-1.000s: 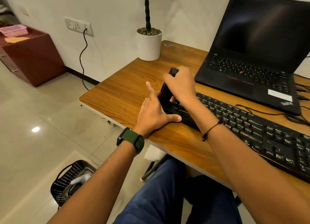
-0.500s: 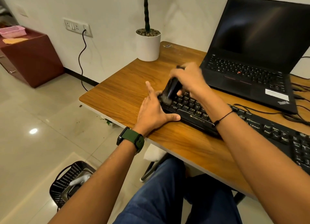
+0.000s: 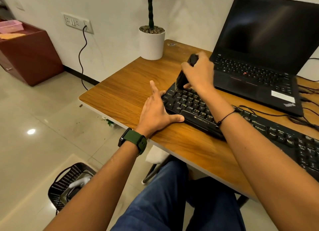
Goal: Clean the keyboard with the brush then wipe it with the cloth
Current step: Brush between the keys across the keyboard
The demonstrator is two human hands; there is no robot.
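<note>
Lower left of frame: a black mesh basket stands on the floor, clear of the work. Centre: the left hand lies flat with fingers straight, fingertips and thumb against the near-left corner of the keyboard, steadying it on the bench. Centre right: the right hand is curled round the dark brush, held steeply with its bristles down on the upper-left keys. The keyboard runs from centre toward the lower right edge; a laptop sits just behind it at upper right. No cloth can be identified.

Assessment: brushing is under way at the left end. Recommended: keep the bracing hand planted, use short strokes along the key rows, and progress rightward.
</note>
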